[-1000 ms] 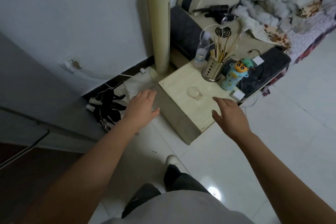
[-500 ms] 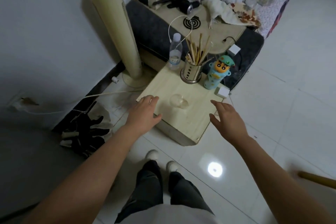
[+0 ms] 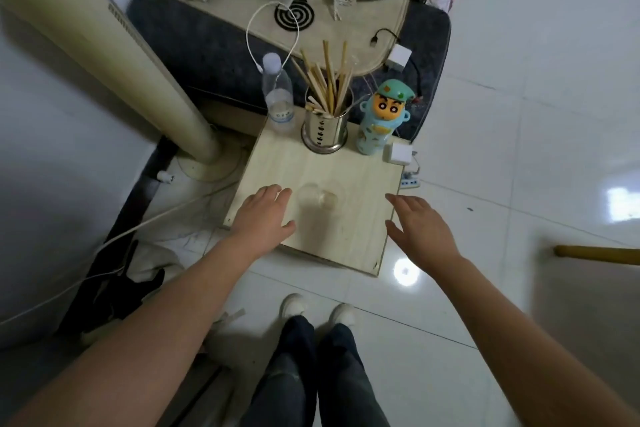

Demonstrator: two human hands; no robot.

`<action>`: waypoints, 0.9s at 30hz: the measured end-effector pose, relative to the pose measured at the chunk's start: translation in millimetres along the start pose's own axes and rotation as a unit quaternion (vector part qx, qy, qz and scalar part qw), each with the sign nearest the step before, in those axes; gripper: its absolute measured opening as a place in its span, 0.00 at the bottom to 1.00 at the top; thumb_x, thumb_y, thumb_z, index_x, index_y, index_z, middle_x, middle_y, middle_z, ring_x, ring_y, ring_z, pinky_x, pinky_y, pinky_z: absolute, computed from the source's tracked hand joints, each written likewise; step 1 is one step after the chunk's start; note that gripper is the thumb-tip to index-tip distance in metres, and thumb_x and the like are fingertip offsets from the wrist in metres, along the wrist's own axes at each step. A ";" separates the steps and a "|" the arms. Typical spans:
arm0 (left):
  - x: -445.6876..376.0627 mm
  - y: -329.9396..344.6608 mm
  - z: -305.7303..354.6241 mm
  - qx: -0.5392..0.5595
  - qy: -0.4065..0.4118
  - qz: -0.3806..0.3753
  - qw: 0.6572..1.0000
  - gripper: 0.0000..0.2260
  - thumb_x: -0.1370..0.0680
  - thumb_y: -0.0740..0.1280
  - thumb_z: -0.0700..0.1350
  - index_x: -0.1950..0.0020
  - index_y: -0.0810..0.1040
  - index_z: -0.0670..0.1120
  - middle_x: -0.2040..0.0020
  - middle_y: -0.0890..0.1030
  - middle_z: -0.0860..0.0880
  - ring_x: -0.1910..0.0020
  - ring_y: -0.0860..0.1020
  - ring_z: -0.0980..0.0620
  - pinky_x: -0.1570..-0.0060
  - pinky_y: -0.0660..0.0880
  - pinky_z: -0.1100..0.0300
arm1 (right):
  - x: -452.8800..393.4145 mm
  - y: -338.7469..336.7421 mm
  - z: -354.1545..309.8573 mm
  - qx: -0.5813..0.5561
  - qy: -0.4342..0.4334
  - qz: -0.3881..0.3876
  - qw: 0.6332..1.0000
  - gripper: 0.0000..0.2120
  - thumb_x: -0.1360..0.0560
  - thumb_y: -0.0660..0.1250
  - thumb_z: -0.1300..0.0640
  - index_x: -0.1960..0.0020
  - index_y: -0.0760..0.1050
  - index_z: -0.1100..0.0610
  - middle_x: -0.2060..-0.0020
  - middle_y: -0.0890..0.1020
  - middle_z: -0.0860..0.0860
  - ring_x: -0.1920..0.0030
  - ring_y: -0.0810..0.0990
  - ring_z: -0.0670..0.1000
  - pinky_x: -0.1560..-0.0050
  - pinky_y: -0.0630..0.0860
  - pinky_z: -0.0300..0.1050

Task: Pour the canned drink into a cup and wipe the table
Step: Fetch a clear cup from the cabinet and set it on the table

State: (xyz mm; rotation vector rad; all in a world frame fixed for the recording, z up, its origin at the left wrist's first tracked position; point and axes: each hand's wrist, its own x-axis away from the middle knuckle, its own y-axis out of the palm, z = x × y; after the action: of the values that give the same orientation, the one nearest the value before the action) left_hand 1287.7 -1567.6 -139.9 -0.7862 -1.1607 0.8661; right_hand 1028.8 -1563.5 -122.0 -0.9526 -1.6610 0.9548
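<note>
A person's left hand and right hand, both empty with fingers spread, hover over a pale square wooden table. A clear plastic cup stands near its middle, just beside the left fingertips. It looks light, thin-walled and easily crushed or tipped, so a gentle hold around its sides seems best; no can is visible.

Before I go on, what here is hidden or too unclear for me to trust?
Head view only:
- Canned drink: none shows anywhere in frame.
- Clear cup: see-through against the table, so whether it holds liquid is unclear.
- Left hand: palm faces down, so contact with the table is hidden.
- Right hand: same.
- Yellow stick: cut off by the right edge.
- Water bottle: label too small to read.
</note>
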 end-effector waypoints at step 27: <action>-95.5 148.9 -40.2 0.061 0.000 -0.044 0.997 0.31 0.20 0.57 0.49 0.24 0.44 0.44 0.22 0.45 0.49 0.24 0.43 0.52 0.27 0.42 0.59 | -110.6 160.5 -1.2 -0.325 -0.017 0.049 0.944 0.44 0.33 0.74 0.50 0.26 0.52 0.54 0.29 0.64 0.49 0.31 0.65 0.48 0.34 0.65 0.43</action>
State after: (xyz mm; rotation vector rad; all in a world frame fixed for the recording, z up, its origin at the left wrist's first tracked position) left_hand 1286.6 -1587.3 -320.3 -0.6307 -1.1243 0.8547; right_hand 1080.8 -1601.3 -305.9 -1.4669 -2.0190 0.4750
